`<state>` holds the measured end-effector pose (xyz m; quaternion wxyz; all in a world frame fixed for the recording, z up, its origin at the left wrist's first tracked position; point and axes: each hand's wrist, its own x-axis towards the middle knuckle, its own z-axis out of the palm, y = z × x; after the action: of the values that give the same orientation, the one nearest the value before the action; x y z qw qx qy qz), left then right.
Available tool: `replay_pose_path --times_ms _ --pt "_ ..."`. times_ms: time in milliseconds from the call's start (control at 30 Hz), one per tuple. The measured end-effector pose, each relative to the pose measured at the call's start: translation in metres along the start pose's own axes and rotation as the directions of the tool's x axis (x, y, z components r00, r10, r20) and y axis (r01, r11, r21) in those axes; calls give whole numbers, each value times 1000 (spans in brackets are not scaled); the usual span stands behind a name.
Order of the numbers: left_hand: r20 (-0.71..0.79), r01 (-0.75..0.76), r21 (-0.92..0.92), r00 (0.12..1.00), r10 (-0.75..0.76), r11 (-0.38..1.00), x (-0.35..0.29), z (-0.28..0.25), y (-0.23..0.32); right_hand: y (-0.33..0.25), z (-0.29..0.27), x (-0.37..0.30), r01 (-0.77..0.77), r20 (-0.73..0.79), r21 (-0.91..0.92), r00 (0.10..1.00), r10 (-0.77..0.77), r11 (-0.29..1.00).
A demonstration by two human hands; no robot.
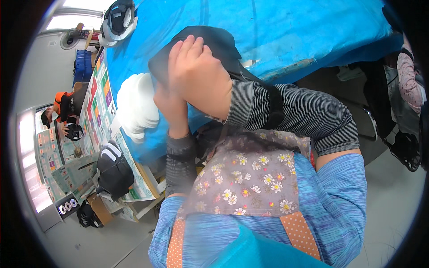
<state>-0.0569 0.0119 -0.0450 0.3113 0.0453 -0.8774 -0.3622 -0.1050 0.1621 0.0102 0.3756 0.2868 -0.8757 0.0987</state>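
Note:
Over the blue-covered table I have a piece of black fabric headwear, seemingly a cap (212, 40), with its near side toward me. My right hand (199, 69) lies across it, fingers bent and pressed onto the cloth. Below and partly behind that hand, my left hand (171, 107) grips the cap's near left edge; its fingers are mostly hidden and a little blurred. A stack of white curved pieces (136, 107), shaped like cap brims, lies just left of my left hand.
The blue cover (286, 31) spreads across the table, worn along its right edge. Nested caps (118, 22) stand at the far left. Black caps (115, 172) sit on a neighbouring table at left, where a person in orange and black (62, 105) works. Another person's sleeve (409, 82) shows at right.

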Motion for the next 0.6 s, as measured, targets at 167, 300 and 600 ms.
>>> replay_pose_path --times_ms 167,300,600 --pt "-12 -19 -33 1000 19 999 12 -8 5 12 -25 8 145 106 72 983 -152 987" --pt "-8 -220 169 974 225 961 10 -12 12 14 -6 9 228 -271 228 949 -163 947" --pt "86 -57 327 996 30 943 22 -9 59 54 11 9 221 -122 469 975 -185 855"
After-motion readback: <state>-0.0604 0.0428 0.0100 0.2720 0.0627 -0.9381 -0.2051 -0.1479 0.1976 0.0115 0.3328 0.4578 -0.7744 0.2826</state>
